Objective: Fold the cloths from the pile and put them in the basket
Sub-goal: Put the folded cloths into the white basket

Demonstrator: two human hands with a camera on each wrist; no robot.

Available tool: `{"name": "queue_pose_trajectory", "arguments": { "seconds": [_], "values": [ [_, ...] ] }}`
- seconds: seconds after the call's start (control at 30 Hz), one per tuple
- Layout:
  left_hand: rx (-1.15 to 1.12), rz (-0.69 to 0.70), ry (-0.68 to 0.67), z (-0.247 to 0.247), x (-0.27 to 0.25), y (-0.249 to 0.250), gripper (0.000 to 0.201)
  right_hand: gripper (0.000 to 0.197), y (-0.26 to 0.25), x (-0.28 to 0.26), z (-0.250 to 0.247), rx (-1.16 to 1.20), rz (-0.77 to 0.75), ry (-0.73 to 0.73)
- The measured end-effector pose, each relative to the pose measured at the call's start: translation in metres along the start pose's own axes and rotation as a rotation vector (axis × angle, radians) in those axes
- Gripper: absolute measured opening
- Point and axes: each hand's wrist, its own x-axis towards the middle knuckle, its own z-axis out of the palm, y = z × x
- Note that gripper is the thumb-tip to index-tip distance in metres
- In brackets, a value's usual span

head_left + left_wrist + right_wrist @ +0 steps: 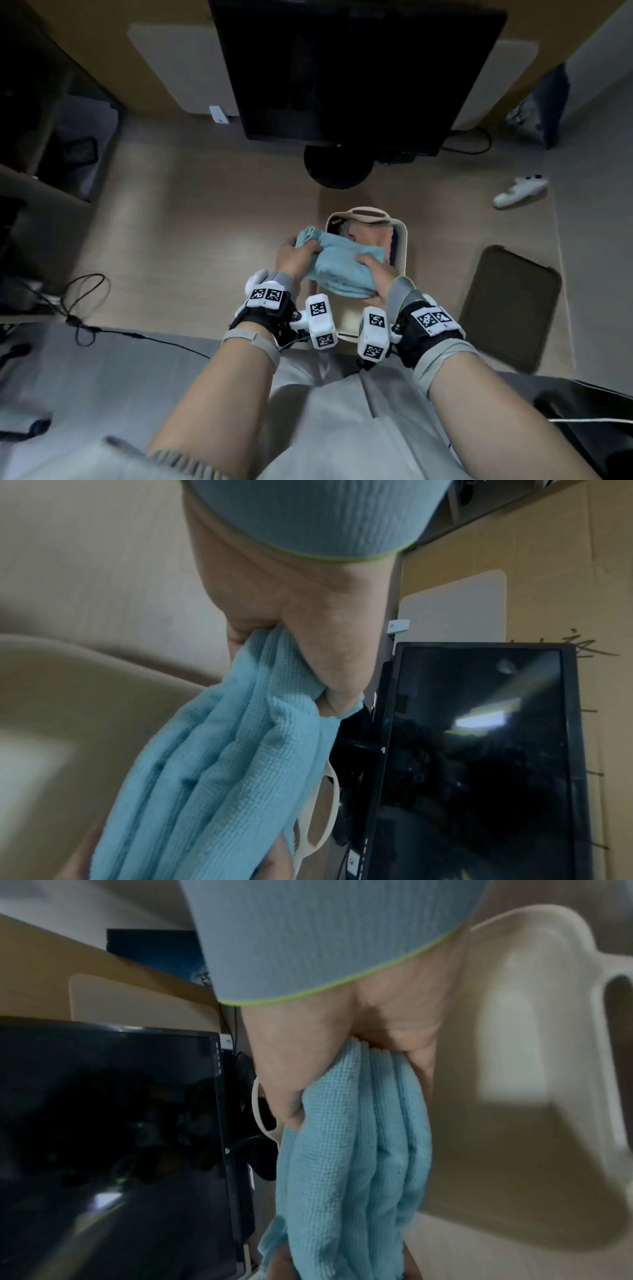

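1. The left hand (294,255) and right hand (378,277) each clamp their fingers (329,653) on one end of a folded blue cloth (337,267).
2. The cloth hangs over the cream basket (404,240), which stands on the wooden floor (191,222).
3. Other cloths (373,233) already lie inside it.
4. A dark monitor (349,68) stands beyond.

light: dim, indoor | glare: pale streaks on monitor (479,750) – both wrist views | blur: basket (534,1069) soft – edges warped
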Motion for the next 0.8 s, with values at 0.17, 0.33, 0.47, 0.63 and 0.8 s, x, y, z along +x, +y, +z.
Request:
{"name": "queue_pose_trajectory", "arguments": {
  "seconds": [0.17, 0.33, 0.47, 0.63, 0.8],
  "values": [
    [0.005, -0.031, -0.050, -0.013, 0.010, 0.014, 0.065, 0.049, -0.008, 0.007, 0.012, -0.015, -0.028, 0.037],
    [0.017, -0.087, -0.045, -0.015, 0.011, 0.008, 0.081, 0.029, -0.011, -0.003, 0.005, -0.047, -0.035, 0.020],
    [-0.017, -0.134, -0.052, -0.016, -0.021, 0.009, 0.057, 0.042, -0.004, -0.007, -0.006, -0.107, -0.075, -0.006],
    [0.055, -0.099, -0.010, -0.008, -0.048, -0.018, 0.045, 0.052, 0.021, -0.017, -0.030, -0.136, -0.125, -0.008],
    [0.159, 0.012, 0.065, -0.001, -0.064, -0.027, 0.051, 0.065, 0.035, -0.025, -0.042, -0.305, -0.176, 0.092]
  ]
}}
